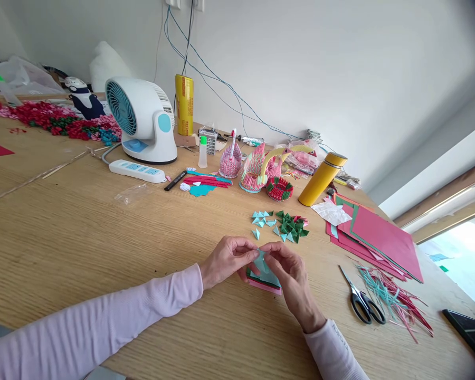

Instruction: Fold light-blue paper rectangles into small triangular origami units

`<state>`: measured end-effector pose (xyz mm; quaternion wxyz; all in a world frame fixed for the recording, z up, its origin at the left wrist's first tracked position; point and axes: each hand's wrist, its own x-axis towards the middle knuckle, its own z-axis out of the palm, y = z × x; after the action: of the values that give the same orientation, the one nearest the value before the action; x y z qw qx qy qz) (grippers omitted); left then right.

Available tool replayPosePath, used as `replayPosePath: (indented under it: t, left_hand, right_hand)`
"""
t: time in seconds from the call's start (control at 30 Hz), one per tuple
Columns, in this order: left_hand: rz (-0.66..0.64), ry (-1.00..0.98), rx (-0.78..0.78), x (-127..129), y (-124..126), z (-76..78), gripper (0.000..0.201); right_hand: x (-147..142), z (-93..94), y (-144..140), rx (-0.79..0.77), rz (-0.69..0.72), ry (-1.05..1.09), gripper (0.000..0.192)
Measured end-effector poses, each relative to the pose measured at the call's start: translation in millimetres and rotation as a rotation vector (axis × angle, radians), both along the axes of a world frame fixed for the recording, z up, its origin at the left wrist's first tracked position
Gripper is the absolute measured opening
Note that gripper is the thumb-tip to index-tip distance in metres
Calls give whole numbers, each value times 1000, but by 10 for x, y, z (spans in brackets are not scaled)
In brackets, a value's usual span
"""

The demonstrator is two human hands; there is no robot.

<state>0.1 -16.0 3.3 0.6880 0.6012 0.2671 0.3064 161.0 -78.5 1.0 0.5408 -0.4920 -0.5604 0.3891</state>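
Observation:
My left hand (pixel 231 258) and my right hand (pixel 291 274) come together near the table's front, fingertips pinching a small light blue paper piece (pixel 260 256). Fingers partly cover it, so its exact fold is hard to see. Beneath them lies a small stack of cut paper (pixel 267 275), light blue on top with green and pink edges lower down. Just beyond the hands are folded dark green paper triangles (pixel 292 226) and light blue ones (pixel 260 217) in loose groups.
Black-handled scissors (pixel 362 303) lie at right beside paper strips (pixel 396 298) and large coloured sheets (pixel 383 237). Behind stand a yellow flask (pixel 322 179), folded-paper swans (pixel 257 169), a white fan (pixel 146 121) and a power strip (pixel 136 171). A phone (pixel 467 330) lies far right.

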Motion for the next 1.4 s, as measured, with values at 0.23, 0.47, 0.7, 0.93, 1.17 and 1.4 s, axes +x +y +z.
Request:
replayPosePath:
  t: [0.23,0.47,0.7,0.93,1.17,1.4]
  left_hand:
    - [25,43,48,9,-34,9,31]
    - [39,72,67,8,-45,37,31]
    - [28,60,97,9,-29,7,32]
    - [108,49,180,23,-16,-18,31]
    - [132,-8,30,70,17,-112,38]
    - [168,-72,-124,75,-13,-73,45]
  right_hand:
    - [12,-22,32,-75,-15,3,23]
    - [49,-24,49,-73,-35,-109,27]
    - [34,-34,59,-29,-112,-236,27]
    - [-14,16,43,-17,-161,-282,24]
    - [-64,-29,42,250,-280,-549,10]
    - [-3,-69,55,624,-241,-953,15]
